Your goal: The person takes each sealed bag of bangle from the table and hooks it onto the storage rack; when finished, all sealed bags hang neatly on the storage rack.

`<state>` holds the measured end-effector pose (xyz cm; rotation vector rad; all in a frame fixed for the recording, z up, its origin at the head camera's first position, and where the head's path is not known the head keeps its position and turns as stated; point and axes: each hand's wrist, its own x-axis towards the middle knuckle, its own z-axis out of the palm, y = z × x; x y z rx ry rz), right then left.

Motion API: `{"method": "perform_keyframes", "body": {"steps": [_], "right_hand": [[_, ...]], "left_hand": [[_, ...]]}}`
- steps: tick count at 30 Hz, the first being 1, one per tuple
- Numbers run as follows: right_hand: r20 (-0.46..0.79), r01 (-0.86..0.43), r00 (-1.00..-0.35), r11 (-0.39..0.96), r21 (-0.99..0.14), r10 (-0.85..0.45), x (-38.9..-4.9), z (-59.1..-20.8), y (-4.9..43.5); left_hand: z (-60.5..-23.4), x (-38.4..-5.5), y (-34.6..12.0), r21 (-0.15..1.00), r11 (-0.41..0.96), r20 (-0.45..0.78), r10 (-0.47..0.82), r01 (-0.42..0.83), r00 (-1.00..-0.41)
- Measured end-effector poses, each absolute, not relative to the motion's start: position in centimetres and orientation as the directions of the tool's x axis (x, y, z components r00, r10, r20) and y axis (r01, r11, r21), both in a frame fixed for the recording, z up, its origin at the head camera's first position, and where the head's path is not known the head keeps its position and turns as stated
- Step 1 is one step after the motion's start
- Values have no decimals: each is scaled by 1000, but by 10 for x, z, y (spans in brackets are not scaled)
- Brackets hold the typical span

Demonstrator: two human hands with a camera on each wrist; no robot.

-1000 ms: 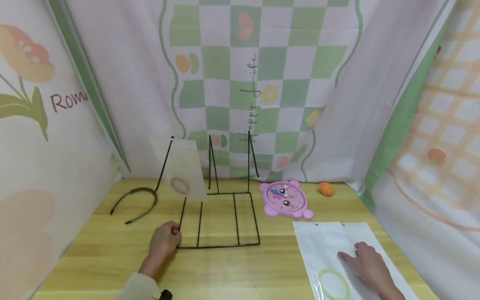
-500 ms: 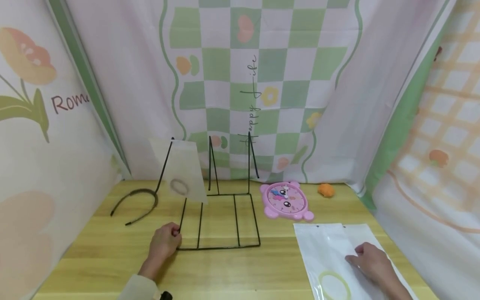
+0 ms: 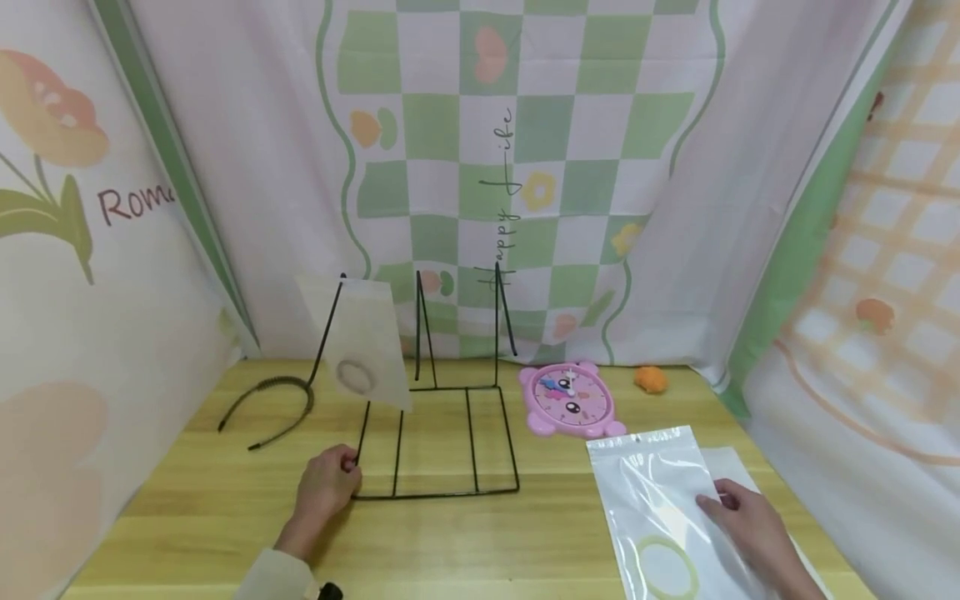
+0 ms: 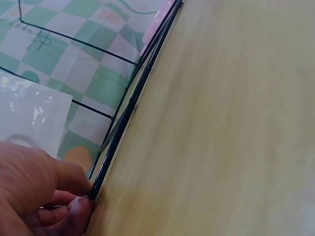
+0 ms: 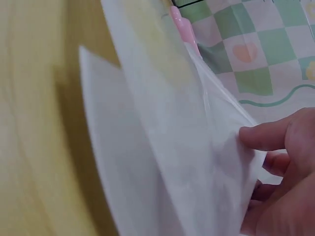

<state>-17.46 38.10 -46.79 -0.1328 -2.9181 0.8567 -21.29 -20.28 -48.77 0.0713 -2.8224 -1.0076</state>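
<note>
A black wire rack (image 3: 435, 496) with upright hooks stands on the table. My left hand (image 3: 326, 483) pinches its front left corner, seen closely at the black bar (image 4: 116, 132) in the left wrist view. A white zip bag (image 3: 375, 325) showing a ring hangs from the rack's left hook. At the right, my right hand (image 3: 750, 525) pinches the right edge of a clear-fronted zip bag (image 3: 645, 471) with a pale yellow-green ring in it. Another white bag (image 3: 727, 462) lies partly hidden underneath. In the right wrist view the held bag (image 5: 162, 123) stands apart from the lower one.
A black headband (image 3: 285, 381) lies left of the rack. Behind the bags sit a pink toy clock (image 3: 573, 396) and a small orange lump (image 3: 651, 379). Patterned cloth (image 3: 615, 125) hangs around the wooden table (image 3: 480, 550) on three sides.
My right fingers have closed on the top bag's edge and lifted it, so its upper right part has shifted left off the bag below. The left hand stays at the rack corner.
</note>
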Motion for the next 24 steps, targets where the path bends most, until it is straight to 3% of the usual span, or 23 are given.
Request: {"method": "perform_keyframes", "body": {"steps": [10, 20, 24], "right_hand": [[-13, 173, -975, 719, -673, 223, -168, -460, 366], [171, 27, -956, 656, -755, 236, -157, -445, 338], [277, -51, -932, 671, -739, 234, -152, -431, 322]], "left_hand": [[-489, -214, -203, 637, 771, 115, -93, 2, -989], [-489, -215, -203, 635, 773, 114, -100, -5, -988], [-490, -215, -204, 634, 774, 112, -100, -6, -989]]}}
